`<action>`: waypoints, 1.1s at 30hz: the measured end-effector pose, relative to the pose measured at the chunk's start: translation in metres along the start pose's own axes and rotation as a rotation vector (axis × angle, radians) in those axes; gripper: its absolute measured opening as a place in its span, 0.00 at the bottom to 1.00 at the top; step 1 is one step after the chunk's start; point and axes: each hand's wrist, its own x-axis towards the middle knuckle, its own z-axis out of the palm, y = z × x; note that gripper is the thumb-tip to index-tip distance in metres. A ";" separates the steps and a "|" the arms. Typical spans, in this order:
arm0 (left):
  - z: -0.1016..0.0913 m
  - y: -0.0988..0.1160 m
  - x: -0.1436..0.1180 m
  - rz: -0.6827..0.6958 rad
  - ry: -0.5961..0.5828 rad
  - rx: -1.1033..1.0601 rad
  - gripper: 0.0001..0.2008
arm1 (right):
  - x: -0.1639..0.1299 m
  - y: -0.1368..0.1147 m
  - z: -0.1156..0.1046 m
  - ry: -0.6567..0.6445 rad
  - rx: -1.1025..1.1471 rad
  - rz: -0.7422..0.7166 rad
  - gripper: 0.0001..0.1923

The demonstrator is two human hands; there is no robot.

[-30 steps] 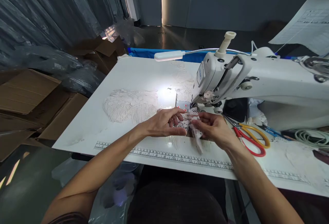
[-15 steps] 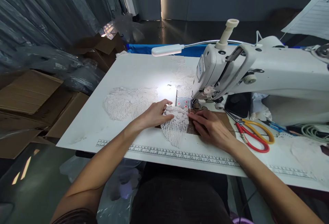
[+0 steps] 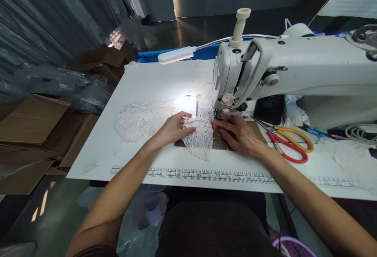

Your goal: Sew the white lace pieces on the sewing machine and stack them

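Observation:
A white lace piece with a fringed lower edge (image 3: 198, 143) lies on a brown sheet (image 3: 222, 143) just in front of the sewing machine's presser foot (image 3: 216, 114). At its left side is my left hand (image 3: 173, 129), thumb on top of the lace and index finger at its upper border, closed on it. My right hand (image 3: 241, 134) bends over the brown sheet, its index fingertip pressing the lace's right edge close to the foot. The right thumb and other fingers are partly tucked under. Further left, a longer fringed lace piece (image 3: 141, 121) lies flat on the white table (image 3: 97, 147).
The white sewing machine (image 3: 309, 68) fills the right, with a lamp (image 3: 176, 55) lighting the needle area. Red-and-yellow-handled scissors (image 3: 290, 143) lie right of my right hand. A printed ruler (image 3: 200, 175) runs along the front edge. Cardboard boxes (image 3: 32, 119) stand left.
The fringed lace has slid slightly away from the table's front edge, toward the machine, with both hands moving along. The whole view has shifted a little.

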 end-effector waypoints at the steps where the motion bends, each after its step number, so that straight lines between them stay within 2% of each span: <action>1: -0.001 0.001 0.000 -0.020 -0.006 0.000 0.27 | -0.001 0.000 0.002 0.008 0.005 -0.010 0.21; 4: -0.002 0.004 0.000 -0.049 0.006 0.023 0.27 | -0.002 -0.004 0.004 -0.028 -0.059 -0.045 0.20; 9: 0.001 0.006 -0.002 -0.027 0.032 0.062 0.27 | 0.000 -0.013 0.003 -0.102 -0.199 -0.004 0.18; 16: 0.003 0.006 -0.002 0.043 0.013 0.066 0.25 | -0.003 -0.018 0.004 -0.042 -0.187 0.003 0.17; 25: 0.004 -0.002 0.004 0.036 0.036 -0.030 0.24 | -0.008 -0.008 0.004 0.049 0.063 0.056 0.20; 33: 0.001 -0.003 0.005 -0.026 0.009 -0.064 0.25 | -0.007 -0.013 -0.005 0.091 0.209 0.129 0.19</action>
